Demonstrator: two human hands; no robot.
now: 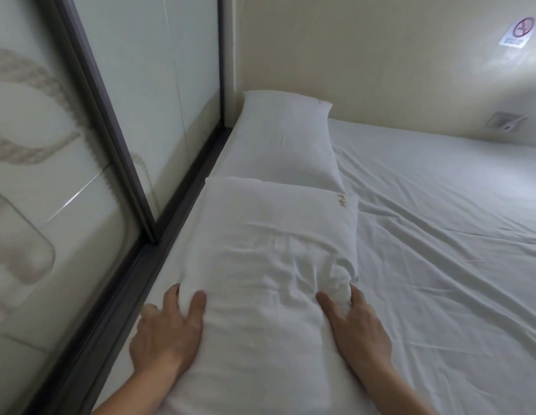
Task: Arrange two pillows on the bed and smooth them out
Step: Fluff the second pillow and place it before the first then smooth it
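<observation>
**Pillows: handling properties and hand position**

Pillows lie end to end along the glass-wall side of the bed (440,235). The far pillow (284,139) sits in the corner against the wall. The near pillow (269,259) touches it, short end to short end, and carries a small gold mark (341,200) near one far corner.

Handling, as judged from appearance: both pillows look light, soft and easily deformed. The white covers are loose fabric that bunches under pressure; the near pillow shows a cluster of creases toward its near end, while the far one looks smoother. Neither looks fragile. The long sides appear the best place to take hold for shifting; flat palms drawn outward along the top would suit smoothing.

Left hand (168,330): fingers spread, pressed against the left long side of the near pillow, with the thumb lying on its top surface. Nothing is enclosed in the hand.

Right hand (356,324): fingers slightly apart, laid along the right long side, fingertips pushed into the bunched fabric. It presses rather than clamps.
</observation>
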